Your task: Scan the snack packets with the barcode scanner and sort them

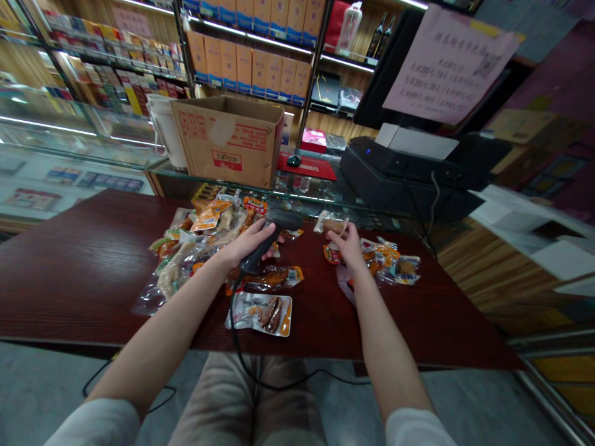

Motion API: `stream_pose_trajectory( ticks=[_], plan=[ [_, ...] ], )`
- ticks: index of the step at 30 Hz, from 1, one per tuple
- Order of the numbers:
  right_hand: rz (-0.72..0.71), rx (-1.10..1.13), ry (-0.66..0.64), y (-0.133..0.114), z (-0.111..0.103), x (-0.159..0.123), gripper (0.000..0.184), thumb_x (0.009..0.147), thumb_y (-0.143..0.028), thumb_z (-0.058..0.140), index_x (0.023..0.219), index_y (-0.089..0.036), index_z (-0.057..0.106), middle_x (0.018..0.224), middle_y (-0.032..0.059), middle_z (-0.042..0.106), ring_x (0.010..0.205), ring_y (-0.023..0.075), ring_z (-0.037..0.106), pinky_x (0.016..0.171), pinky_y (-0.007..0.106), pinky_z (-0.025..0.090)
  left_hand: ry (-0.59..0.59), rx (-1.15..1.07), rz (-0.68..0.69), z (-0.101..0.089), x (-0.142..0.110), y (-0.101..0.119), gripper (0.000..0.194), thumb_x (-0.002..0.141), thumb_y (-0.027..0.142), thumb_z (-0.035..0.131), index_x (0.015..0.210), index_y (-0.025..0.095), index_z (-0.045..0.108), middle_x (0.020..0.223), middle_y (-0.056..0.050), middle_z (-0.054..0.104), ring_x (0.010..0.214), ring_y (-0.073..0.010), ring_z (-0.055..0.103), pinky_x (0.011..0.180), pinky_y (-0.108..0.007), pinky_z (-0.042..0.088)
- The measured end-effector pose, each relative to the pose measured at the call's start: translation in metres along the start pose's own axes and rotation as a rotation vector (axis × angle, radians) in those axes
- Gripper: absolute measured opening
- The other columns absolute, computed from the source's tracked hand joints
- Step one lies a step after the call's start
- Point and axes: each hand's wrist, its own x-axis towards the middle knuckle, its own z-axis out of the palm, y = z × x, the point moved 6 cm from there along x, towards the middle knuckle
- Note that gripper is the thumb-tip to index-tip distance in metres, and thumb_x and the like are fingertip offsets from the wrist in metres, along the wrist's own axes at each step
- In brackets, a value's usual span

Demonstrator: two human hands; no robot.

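My left hand is wrapped round the handle of a black barcode scanner, whose cord runs down over the table edge. In my right hand is a small clear plastic food packet, pinched between thumb and fingers. Just below that hand lies a group of vacuum-packed snacks with orange labels. A larger heap of packed meat snacks spreads to the left of the scanner. Nearer to me are a packed brown snack and a silver pouch with a food picture.
The dark red wooden table meets a glass counter at the back. On it stand an open cardboard box, a white jug and a black printer-like machine. A monitor back carries a pink handwritten sheet. Stocked shelves stand behind.
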Motion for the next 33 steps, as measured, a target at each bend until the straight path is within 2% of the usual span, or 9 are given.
stream_pose_trajectory(
  ticks=[3, 6, 11, 14, 18, 22, 26, 30, 33],
  plan=[
    [-0.037, -0.48, 0.245, -0.007, -0.042, 0.005, 0.052, 0.071, -0.047, 0.07, 0.109, -0.02, 0.047, 0.106, 0.0125, 0.069, 0.099, 0.028, 0.066, 0.092, 0.045, 0.048, 0.056, -0.064, 0.036, -0.016, 0.004, 0.005, 0.049, 0.078, 0.055, 0.071, 0.105, 0.019, 0.05, 0.091, -0.006, 0.069, 0.049, -0.0094, 0.057, 0.04, -0.022, 0.043],
    [0.138, -0.901, 0.327, -0.005, -0.074, 0.004, 0.048, 0.077, -0.05, 0.063, 0.109, -0.014, 0.054, 0.111, 0.0215, 0.066, 0.108, 0.0375, 0.061, 0.096, 0.051, 0.043, 0.13, -0.12, 0.095, -0.036, 0.008, 0.009, 0.048, 0.08, 0.053, 0.07, 0.109, 0.019, 0.051, 0.092, -0.007, 0.07, 0.048, -0.0099, 0.056, 0.04, -0.022, 0.042],
    [0.176, -1.185, 0.478, -0.008, -0.092, -0.006, 0.074, 0.075, -0.041, 0.067, 0.133, -0.002, 0.044, 0.138, 0.0328, 0.046, 0.129, 0.0439, 0.044, 0.105, 0.054, 0.034, 0.256, -0.168, 0.14, -0.061, 0.01, 0.014, 0.049, 0.085, 0.049, 0.065, 0.12, 0.016, 0.054, 0.088, -0.008, 0.072, 0.043, -0.0102, 0.053, 0.039, -0.024, 0.039],
    [-0.034, -1.243, 0.429, -0.012, -0.076, -0.006, 0.082, 0.077, -0.038, 0.066, 0.145, -0.008, 0.033, 0.147, 0.0272, 0.039, 0.135, 0.0401, 0.037, 0.11, 0.057, 0.027, 0.297, -0.189, 0.129, -0.068, 0.01, 0.015, 0.05, 0.086, 0.046, 0.063, 0.123, 0.014, 0.053, 0.088, -0.01, 0.073, 0.041, -0.0106, 0.053, 0.04, -0.024, 0.039],
    [0.001, -1.292, 0.183, 0.005, -0.056, -0.005, 0.048, 0.088, -0.038, 0.052, 0.13, -0.015, 0.055, 0.138, 0.0173, 0.055, 0.136, 0.0347, 0.039, 0.113, 0.063, 0.017, 0.307, -0.212, 0.136, -0.069, 0.009, 0.015, 0.048, 0.087, 0.044, 0.062, 0.124, 0.015, 0.051, 0.092, -0.01, 0.073, 0.044, -0.0106, 0.054, 0.04, -0.023, 0.04],
    [-0.066, -1.293, 0.272, 0.001, -0.043, -0.007, 0.049, 0.093, -0.04, 0.043, 0.127, -0.008, 0.058, 0.143, 0.0217, 0.051, 0.142, 0.0367, 0.031, 0.113, 0.063, 0.017, 0.291, -0.224, 0.13, -0.067, 0.008, 0.016, 0.047, 0.085, 0.045, 0.066, 0.119, 0.015, 0.051, 0.091, -0.009, 0.073, 0.044, -0.0102, 0.055, 0.04, -0.023, 0.043],
    [-0.244, -1.209, 0.073, -0.006, 0.015, 0.003, 0.043, 0.093, -0.043, 0.046, 0.117, -0.014, 0.066, 0.128, 0.0159, 0.062, 0.129, 0.0305, 0.048, 0.115, 0.053, 0.022, 0.298, -0.26, 0.105, -0.067, 0.007, 0.016, 0.042, 0.084, 0.045, 0.068, 0.11, 0.015, 0.052, 0.086, -0.007, 0.071, 0.046, -0.0099, 0.056, 0.04, -0.022, 0.043],
    [0.054, -1.164, -0.241, 0.015, 0.079, 0.02, 0.057, 0.082, -0.064, 0.059, 0.109, -0.015, 0.071, 0.122, 0.0193, 0.064, 0.118, 0.0342, 0.056, 0.1, 0.047, 0.04, 0.29, -0.269, 0.112, -0.065, 0.008, 0.016, 0.036, 0.085, 0.043, 0.067, 0.104, 0.016, 0.051, 0.086, -0.006, 0.07, 0.045, -0.0098, 0.056, 0.039, -0.022, 0.043],
    [0.232, -1.165, -0.27, 0.03, 0.1, 0.024, 0.064, 0.072, -0.065, 0.07, 0.112, -0.015, 0.07, 0.132, 0.0215, 0.057, 0.125, 0.0403, 0.05, 0.099, 0.052, 0.039, 0.282, -0.258, 0.121, -0.065, 0.009, 0.015, 0.03, 0.088, 0.04, 0.065, 0.098, 0.016, 0.05, 0.085, -0.005, 0.07, 0.044, -0.0088, 0.055, 0.037, -0.022, 0.042]
  ],
)
